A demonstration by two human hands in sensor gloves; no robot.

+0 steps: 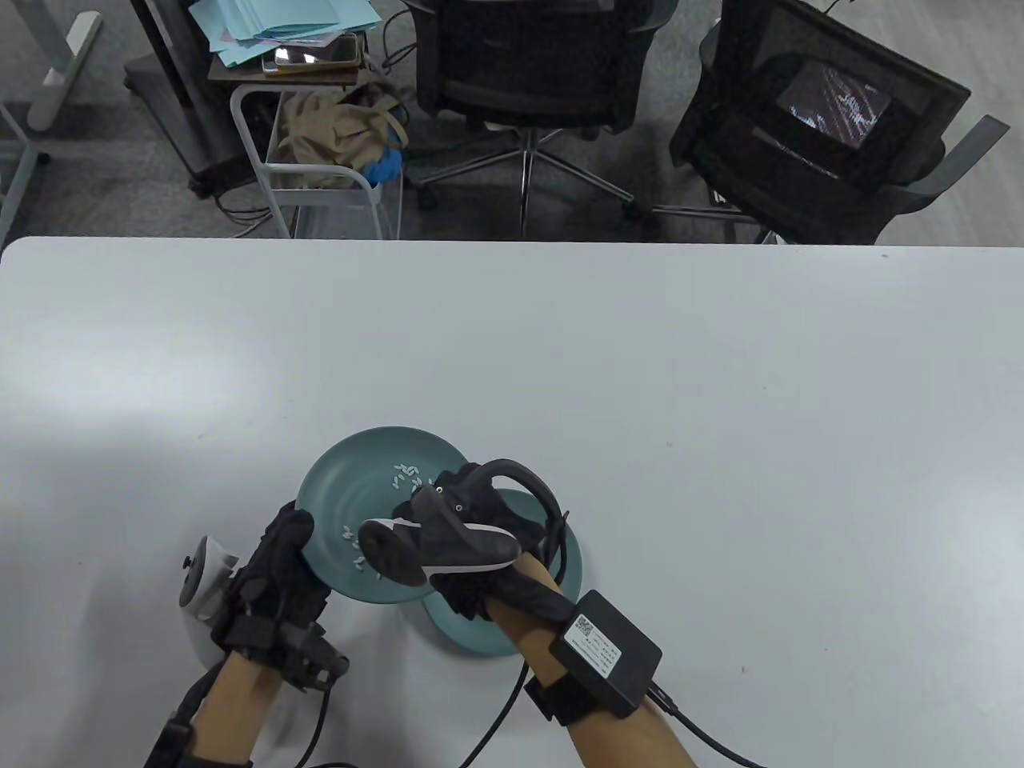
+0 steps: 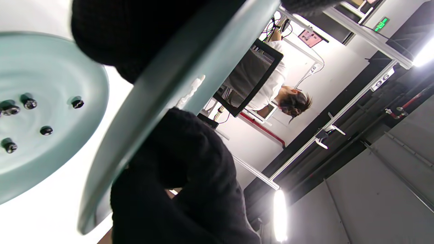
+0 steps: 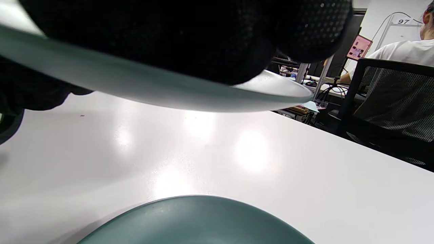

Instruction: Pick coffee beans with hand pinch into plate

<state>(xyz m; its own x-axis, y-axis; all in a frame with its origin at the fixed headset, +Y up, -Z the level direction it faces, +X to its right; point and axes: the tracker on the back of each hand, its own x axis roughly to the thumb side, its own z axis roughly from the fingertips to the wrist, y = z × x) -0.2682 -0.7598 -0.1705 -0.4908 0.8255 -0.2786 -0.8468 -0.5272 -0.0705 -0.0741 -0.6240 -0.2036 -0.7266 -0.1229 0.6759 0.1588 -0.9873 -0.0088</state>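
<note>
A teal plate [image 1: 352,488] is tilted and lifted off the table, with small pale pieces [image 1: 404,478] on it. My left hand [image 1: 290,534] grips its left rim; in the left wrist view the rim [image 2: 162,81] runs between my fingers [image 2: 183,149]. My right hand [image 1: 438,504] holds its right side; in the right wrist view my fingers [image 3: 190,37] lie on top of the rim [image 3: 135,91]. A second teal plate [image 1: 572,560] lies on the table underneath. The left wrist view shows several dark coffee beans [image 2: 30,103] on it.
The white table [image 1: 640,384] stretches far and right of the plates. Two black office chairs [image 1: 528,64] and a wire cart [image 1: 328,160] stand beyond the far edge. A black box [image 1: 608,652] is strapped to my right forearm, with its cable trailing behind.
</note>
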